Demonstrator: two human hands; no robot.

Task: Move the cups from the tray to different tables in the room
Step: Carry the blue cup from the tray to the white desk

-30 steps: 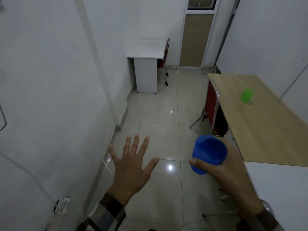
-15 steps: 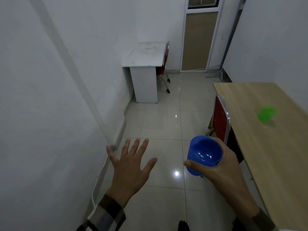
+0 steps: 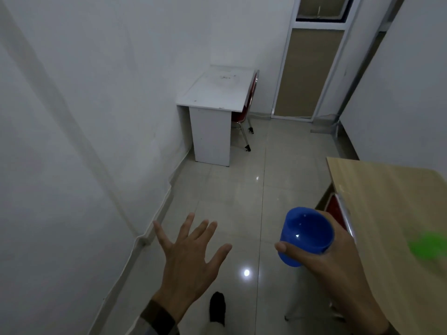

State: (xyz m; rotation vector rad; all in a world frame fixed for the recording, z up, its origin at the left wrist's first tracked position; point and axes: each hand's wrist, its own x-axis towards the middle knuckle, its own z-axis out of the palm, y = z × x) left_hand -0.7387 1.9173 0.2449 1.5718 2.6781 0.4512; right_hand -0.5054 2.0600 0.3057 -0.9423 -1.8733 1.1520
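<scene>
My right hand (image 3: 338,269) grips a blue cup (image 3: 306,234) by its side, held upright over the tiled floor, just left of a wooden table (image 3: 387,201). A blurred green cup (image 3: 428,246) stands on that wooden table at the right edge of view. My left hand (image 3: 191,257) is empty, fingers spread, palm down over the floor. A small white table (image 3: 215,93) stands against the left wall further ahead. No tray is in view.
A red chair (image 3: 250,100) is tucked at the white table. Another red chair (image 3: 338,209) sits under the wooden table. A white wall (image 3: 72,141) runs along the left. A closed door (image 3: 307,73) is at the far end. My foot (image 3: 217,308) is on the floor.
I have walked forward: the white table and door look nearer, and the green cup has slid toward the right edge. Both hands keep their pose, with the blue cup still held.
</scene>
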